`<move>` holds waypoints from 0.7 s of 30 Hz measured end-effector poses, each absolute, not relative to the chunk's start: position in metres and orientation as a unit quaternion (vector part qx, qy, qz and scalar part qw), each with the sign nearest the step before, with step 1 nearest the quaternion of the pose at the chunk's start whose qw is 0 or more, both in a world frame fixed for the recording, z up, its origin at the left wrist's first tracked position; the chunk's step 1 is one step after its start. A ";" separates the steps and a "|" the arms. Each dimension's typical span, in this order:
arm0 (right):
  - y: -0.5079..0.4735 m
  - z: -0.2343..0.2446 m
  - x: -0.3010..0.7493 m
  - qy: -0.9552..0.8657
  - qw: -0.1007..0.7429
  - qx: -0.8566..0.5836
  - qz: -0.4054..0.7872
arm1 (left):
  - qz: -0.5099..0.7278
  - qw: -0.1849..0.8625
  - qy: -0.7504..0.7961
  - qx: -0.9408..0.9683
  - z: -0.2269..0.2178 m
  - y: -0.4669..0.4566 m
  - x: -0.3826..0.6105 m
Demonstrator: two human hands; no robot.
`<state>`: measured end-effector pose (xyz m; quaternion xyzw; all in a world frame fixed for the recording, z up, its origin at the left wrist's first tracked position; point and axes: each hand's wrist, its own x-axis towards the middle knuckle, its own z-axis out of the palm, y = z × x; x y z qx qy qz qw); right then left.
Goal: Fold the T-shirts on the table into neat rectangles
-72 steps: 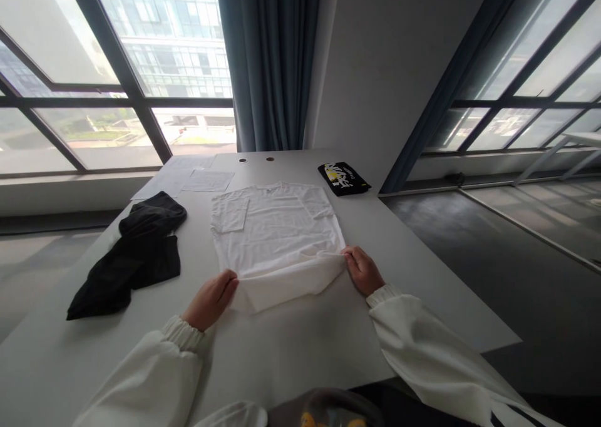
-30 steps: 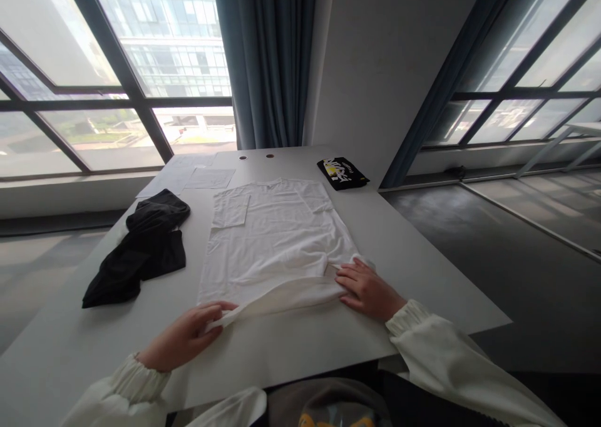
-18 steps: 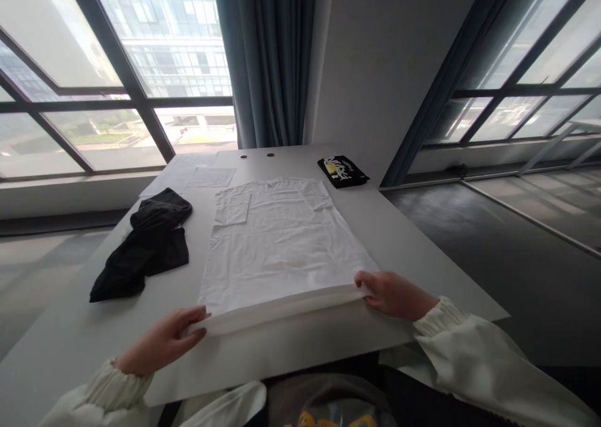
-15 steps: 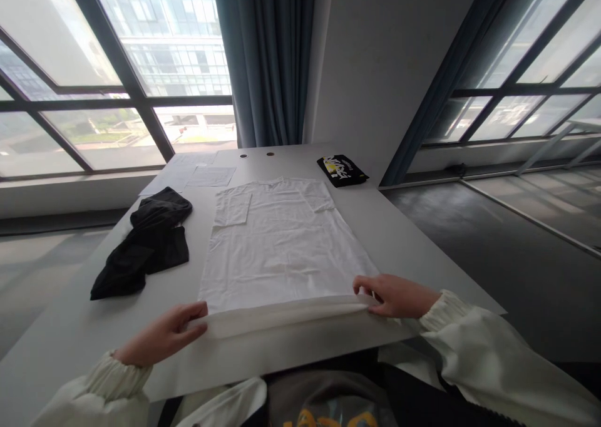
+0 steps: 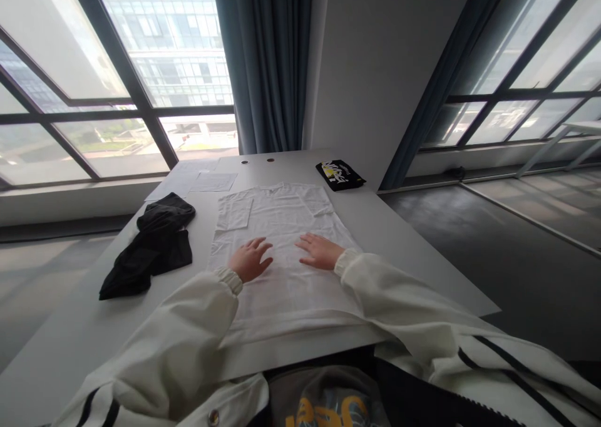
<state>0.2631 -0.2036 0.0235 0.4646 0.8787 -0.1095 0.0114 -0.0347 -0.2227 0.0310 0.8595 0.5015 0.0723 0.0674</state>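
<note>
A white T-shirt (image 5: pixel 286 295) lies spread on the table, its neck toward the far side and both sleeves folded inward over the body. Over its left half, my left hand (image 5: pixel 251 259) is open with fingers apart. My right hand (image 5: pixel 320 250) is open too, fingers stretched toward the middle of the shirt. Both hands are at the shirt's surface; whether the palms press on it I cannot tell. Neither one grips any cloth. The hem rests flat near the table's front edge, partly hidden by my right sleeve.
Left of the shirt lies a crumpled black garment (image 5: pixel 153 245). A folded black item with white and yellow print (image 5: pixel 340 174) sits at the far right. Paper sheets (image 5: pixel 213 181) lie at the back left of the white table (image 5: pixel 413 252). A blue curtain (image 5: pixel 265 64) hangs behind.
Both hands have let go of the hem and moved forward and inward onto the middle of the shirt. The hem, raised before, now lies flat.
</note>
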 end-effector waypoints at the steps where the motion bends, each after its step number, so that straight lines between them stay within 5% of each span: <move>1: -0.194 0.012 0.262 0.863 0.016 0.495 -0.094 | 0.066 0.054 0.521 0.849 0.023 -0.213 -0.031; 8: -0.167 -0.036 0.329 0.790 0.018 0.612 -0.043 | 0.002 0.076 0.679 0.730 -0.021 -0.193 -0.069; 21: -0.155 -0.050 0.358 0.731 -0.006 0.682 -0.004 | 0.021 0.065 0.732 0.678 -0.025 -0.194 -0.081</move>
